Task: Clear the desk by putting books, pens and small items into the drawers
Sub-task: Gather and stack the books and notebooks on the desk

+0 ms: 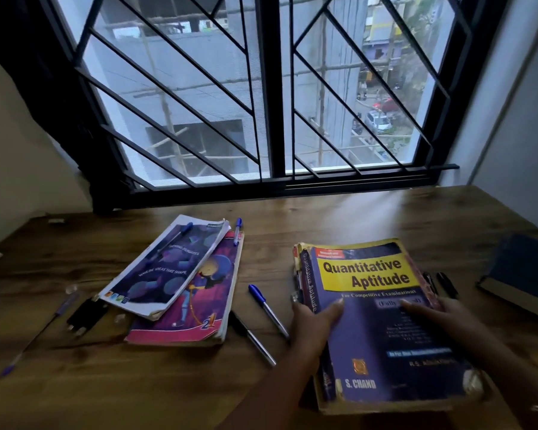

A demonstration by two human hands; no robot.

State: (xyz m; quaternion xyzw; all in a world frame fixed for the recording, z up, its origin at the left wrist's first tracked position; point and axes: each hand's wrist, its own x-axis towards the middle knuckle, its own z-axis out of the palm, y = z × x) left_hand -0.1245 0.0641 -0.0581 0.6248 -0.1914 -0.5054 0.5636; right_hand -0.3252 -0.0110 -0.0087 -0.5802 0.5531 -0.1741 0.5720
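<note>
Quantitative Aptitude book (367,274) is sitting near the table's (323,218) front edge, right of centre. Left hand (316,318) is gripping its spine side, thumb over the cover. Right hand (441,318) is holding the opposite edge, fingers (416,305) lying on the cover. Blue-capped pen (267,308) is lying just left.

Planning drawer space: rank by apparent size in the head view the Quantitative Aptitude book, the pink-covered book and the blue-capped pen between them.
1. Quantitative Aptitude book, though nearest the camera, so its lead is unsure.
2. pink-covered book, partly under a notebook.
3. blue-capped pen.
</note>
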